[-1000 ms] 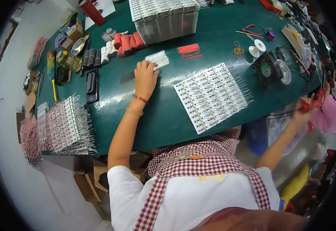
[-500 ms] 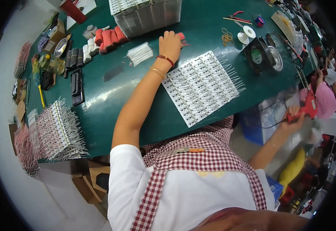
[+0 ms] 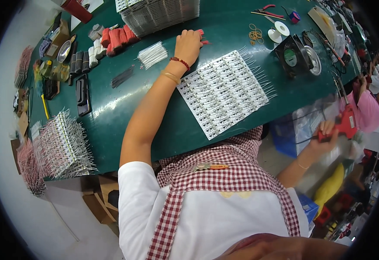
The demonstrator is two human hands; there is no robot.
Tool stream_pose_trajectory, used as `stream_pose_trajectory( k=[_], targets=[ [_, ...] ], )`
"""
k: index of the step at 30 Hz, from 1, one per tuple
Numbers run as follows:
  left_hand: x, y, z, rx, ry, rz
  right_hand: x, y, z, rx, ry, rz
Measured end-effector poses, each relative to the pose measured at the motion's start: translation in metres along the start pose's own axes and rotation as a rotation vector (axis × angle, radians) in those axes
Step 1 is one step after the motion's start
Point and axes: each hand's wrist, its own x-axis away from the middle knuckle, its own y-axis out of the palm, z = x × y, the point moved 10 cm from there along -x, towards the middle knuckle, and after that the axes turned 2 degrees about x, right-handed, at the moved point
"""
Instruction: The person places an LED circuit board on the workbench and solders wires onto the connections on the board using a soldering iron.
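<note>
My left hand (image 3: 188, 46) is stretched far across the green table, its fingers curled down over a small bunch of red wires (image 3: 204, 42). The red ends stick out past my fingertips; the grip itself is partly hidden. Off the table's right side, my right hand (image 3: 326, 138) is wrapped around the handle of a red soldering gun (image 3: 348, 121), whose long tip points up. Between my hands lies a white circuit-board panel (image 3: 224, 93) in a grid, with rows of short white wires that overhang its right edge. White wires (image 3: 152, 55) lie in a loose pile left of my left wrist.
A tall stack of panels (image 3: 159, 17) stands at the back. Red bundles (image 3: 119, 37) and dark wires (image 3: 122, 76) lie to the left. Wired panels (image 3: 66, 147) stand at the front left. A black fan (image 3: 290, 56), white spool (image 3: 278, 31) and pliers (image 3: 267, 13) sit to the right.
My left hand has shifted slightly left and away from me, still at the red wires. My right hand and the soldering gun have moved only a little. The view has shifted slightly.
</note>
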Motion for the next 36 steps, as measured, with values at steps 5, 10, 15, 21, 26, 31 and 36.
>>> stream_pose_trajectory(
  k=[5,10,15,21,26,31,36],
  targets=[
    [0.003,0.007,0.008,-0.06,0.122,0.072,0.005,0.007,0.002,-0.01,-0.009,-0.015],
    [0.009,-0.008,0.015,0.001,0.217,0.223,0.01,0.012,-0.001,-0.002,-0.04,-0.014],
    [0.01,-0.041,0.009,0.053,0.091,0.36,0.011,0.011,0.003,0.002,-0.036,0.002],
    [0.035,-0.032,-0.021,1.019,-0.353,0.282,0.015,0.014,0.001,-0.011,-0.027,0.031],
    [0.065,0.011,-0.037,1.689,-0.566,0.262,0.016,0.039,0.013,0.025,0.008,0.031],
    [0.069,0.016,-0.039,1.8,-0.538,0.213,0.016,0.051,0.029,0.009,0.055,-0.003],
    [0.069,0.002,-0.016,1.484,-0.432,0.135,0.017,0.059,0.026,0.015,0.045,-0.035]
  ],
)
